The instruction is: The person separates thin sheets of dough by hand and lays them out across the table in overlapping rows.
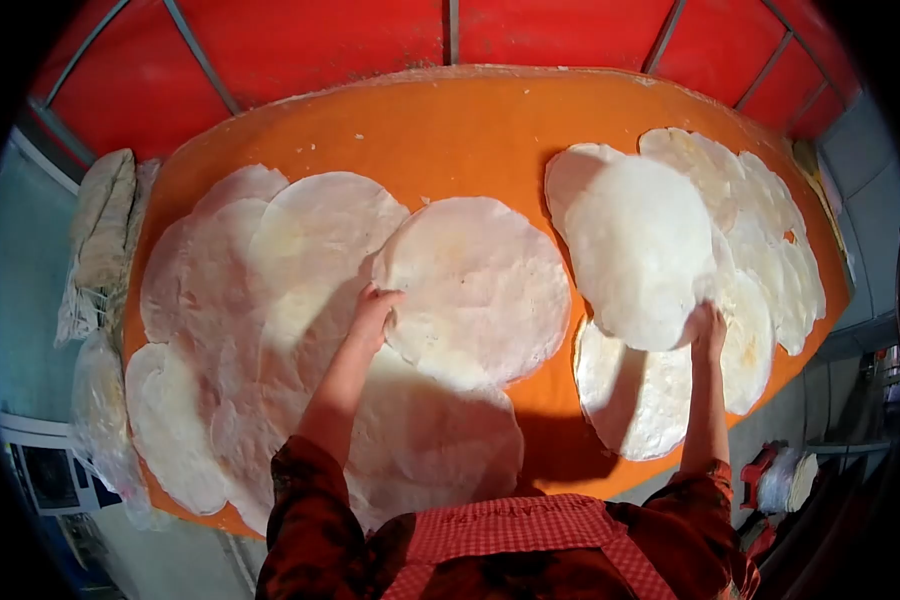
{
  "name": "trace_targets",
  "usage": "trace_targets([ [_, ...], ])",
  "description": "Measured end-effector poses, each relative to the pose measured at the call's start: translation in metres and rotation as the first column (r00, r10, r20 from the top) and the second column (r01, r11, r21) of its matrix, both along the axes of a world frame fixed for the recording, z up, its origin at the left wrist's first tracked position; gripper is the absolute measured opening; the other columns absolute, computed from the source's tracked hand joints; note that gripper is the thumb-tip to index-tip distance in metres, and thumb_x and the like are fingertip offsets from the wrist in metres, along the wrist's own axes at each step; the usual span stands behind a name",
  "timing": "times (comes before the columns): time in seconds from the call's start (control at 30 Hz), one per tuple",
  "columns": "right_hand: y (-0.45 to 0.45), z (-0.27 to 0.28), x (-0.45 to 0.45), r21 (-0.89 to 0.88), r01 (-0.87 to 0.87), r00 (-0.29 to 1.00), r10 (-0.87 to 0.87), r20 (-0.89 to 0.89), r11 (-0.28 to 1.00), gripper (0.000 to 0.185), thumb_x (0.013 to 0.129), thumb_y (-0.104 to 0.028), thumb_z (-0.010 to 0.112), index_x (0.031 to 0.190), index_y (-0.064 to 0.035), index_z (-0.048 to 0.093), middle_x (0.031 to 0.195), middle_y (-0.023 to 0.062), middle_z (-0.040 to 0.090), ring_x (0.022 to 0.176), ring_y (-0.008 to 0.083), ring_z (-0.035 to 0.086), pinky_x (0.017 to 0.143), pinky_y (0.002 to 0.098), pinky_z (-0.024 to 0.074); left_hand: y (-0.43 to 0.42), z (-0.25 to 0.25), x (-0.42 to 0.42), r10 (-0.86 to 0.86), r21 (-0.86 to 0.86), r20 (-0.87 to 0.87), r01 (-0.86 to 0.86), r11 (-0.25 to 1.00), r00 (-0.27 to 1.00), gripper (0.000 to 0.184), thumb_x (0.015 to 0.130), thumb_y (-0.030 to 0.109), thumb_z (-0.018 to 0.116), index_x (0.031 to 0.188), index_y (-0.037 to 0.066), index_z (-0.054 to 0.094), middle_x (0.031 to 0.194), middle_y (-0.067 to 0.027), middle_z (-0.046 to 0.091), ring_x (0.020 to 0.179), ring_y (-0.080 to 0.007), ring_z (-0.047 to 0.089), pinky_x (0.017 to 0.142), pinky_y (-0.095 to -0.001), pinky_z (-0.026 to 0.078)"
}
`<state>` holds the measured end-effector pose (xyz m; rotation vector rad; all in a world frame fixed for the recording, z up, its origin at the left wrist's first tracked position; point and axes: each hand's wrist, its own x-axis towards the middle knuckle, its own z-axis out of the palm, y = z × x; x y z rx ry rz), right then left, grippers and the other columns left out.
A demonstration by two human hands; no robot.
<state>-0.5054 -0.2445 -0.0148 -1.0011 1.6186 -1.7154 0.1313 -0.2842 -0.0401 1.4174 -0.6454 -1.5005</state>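
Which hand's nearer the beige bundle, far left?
Left. The left hand holds the left edge of one round sheet, right of the beige bundle; the right hand is farther right, at the lower-right edge of a second round sheet.

An orange worktop [470, 130] carries thin, pale round sheets [435, 440]: one overlapping spread [205, 260] left of and below the left grip [377, 308], another spread [770, 240] under and beyond the right grip [708, 328].

Red-black patterned sleeves [305, 495], red gingham apron [510, 528]
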Motion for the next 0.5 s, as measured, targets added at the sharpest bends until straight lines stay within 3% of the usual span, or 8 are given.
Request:
trace_targets([
  [0.03,0.006,-0.007,-0.01,0.108,0.066,0.982,-0.084,0.17,0.992,0.026,0.094,-0.027,0.053,0.099,-0.0025,0.062,0.091,0.0051,0.063,0.082,0.0153,0.061,0.067,0.0267,0.0496,-0.006,-0.003,0.0,0.01,-0.039,0.01,-0.009,0.999,1.0,0.031,0.078,0.006,0.065,0.108,0.005,0.059,0.093,-0.0046,0.064,0.081,-0.0158,0.061,0.072,-0.0302,0.05],
  [0.13,0.027,-0.007,0.002,0.191,0.089,0.96,-0.136,0.246,0.978,0.027,0.094,-0.029,0.054,0.098,-0.0034,0.062,0.091,0.0064,0.064,0.079,0.0157,0.062,0.06,0.0262,0.0498,-0.027,0.004,-0.008,-0.003,-0.116,0.084,0.013,0.993,0.996,0.035,0.079,0.005,0.064,0.114,0.006,0.056,0.097,-0.0051,0.063,0.087,-0.0165,0.06,0.076,-0.0319,0.05],
  [0.23,0.029,0.0,0.029,0.194,0.108,0.967,-0.149,0.208,0.975,0.028,0.093,-0.031,0.055,0.098,-0.0051,0.062,0.088,0.0064,0.064,0.073,0.0155,0.062,0.054,0.0259,0.0492,-0.058,0.071,-0.03,-0.069,-0.224,0.166,0.105,0.969,0.984,0.035,0.081,0.004,0.062,0.115,0.006,0.057,0.098,-0.0038,0.063,0.09,-0.0168,0.06,0.078,-0.0324,0.049],
  [0.3,0.029,0.013,0.044,0.167,0.023,0.979,-0.056,0.198,0.986,0.03,0.094,-0.034,0.054,0.099,-0.0053,0.061,0.085,0.0059,0.064,0.072,0.016,0.064,0.055,0.0269,0.051,-0.072,0.116,-0.034,0.011,-0.341,0.252,0.078,0.937,0.968,0.032,0.08,0.003,0.061,0.112,0.007,0.058,0.096,-0.0033,0.063,0.089,-0.0159,0.06,0.077,-0.0322,0.049],
  [0.37,0.027,0.019,0.048,0.148,0.021,0.979,-0.05,0.195,0.989,0.031,0.095,-0.035,0.053,0.099,-0.0049,0.061,0.086,0.0058,0.064,0.071,0.0161,0.064,0.054,0.0263,0.0502,-0.093,0.139,-0.007,-0.048,-0.315,0.304,0.147,0.938,0.952,0.03,0.08,0.002,0.06,0.109,0.006,0.058,0.1,-0.0034,0.062,0.092,-0.015,0.058,0.08,-0.0313,0.049],
  [0.43,0.027,0.029,0.053,0.138,-0.002,0.987,-0.02,0.157,0.99,0.033,0.095,-0.036,0.053,0.1,-0.0045,0.061,0.086,0.0056,0.064,0.068,0.0153,0.063,0.052,0.025,0.0488,-0.109,0.13,0.037,0.059,-0.342,0.517,0.143,0.929,0.854,0.029,0.078,0.004,0.062,0.107,0.003,0.058,0.109,-0.0068,0.059,0.099,-0.0169,0.056,0.083,-0.0313,0.047],
  [0.5,0.026,0.036,0.052,0.175,-0.013,0.993,-0.008,0.114,0.984,0.027,0.094,-0.029,0.057,0.1,-0.0035,0.062,0.089,0.0056,0.065,0.069,0.014,0.064,0.051,0.0236,0.0477,-0.151,0.023,0.134,0.269,-0.649,0.613,0.278,0.708,0.743,0.035,0.076,0.005,0.065,0.11,0.001,0.055,0.116,-0.0109,0.056,0.104,-0.02,0.055,0.086,-0.032,0.046],
])
